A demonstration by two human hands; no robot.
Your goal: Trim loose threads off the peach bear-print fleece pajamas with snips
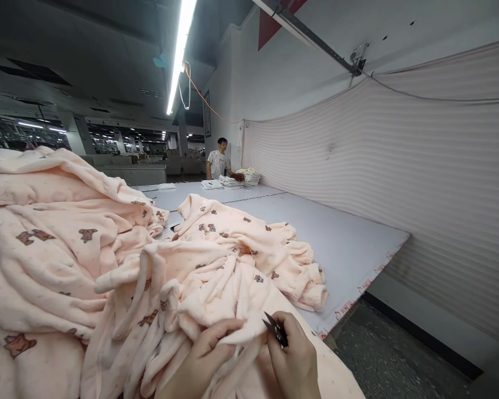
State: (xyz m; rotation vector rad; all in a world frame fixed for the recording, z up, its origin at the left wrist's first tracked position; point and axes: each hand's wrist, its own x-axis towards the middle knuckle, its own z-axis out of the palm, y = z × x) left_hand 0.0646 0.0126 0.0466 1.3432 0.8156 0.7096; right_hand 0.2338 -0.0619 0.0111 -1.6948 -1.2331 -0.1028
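A pink fleece garment printed with small brown bears lies bunched in front of me. My left hand pinches a fold of it between thumb and fingers. Close by on the right, my right hand is wrapped round black thread snips. Their two pointed blades stand slightly apart and point up and left, near the held fold. Part of the snips is hidden inside the palm.
A large heap of the same pink fleece rises on the left. The pale table runs back to folded stacks, where a person stands. A striped curtain hangs along the right, above a dark floor.
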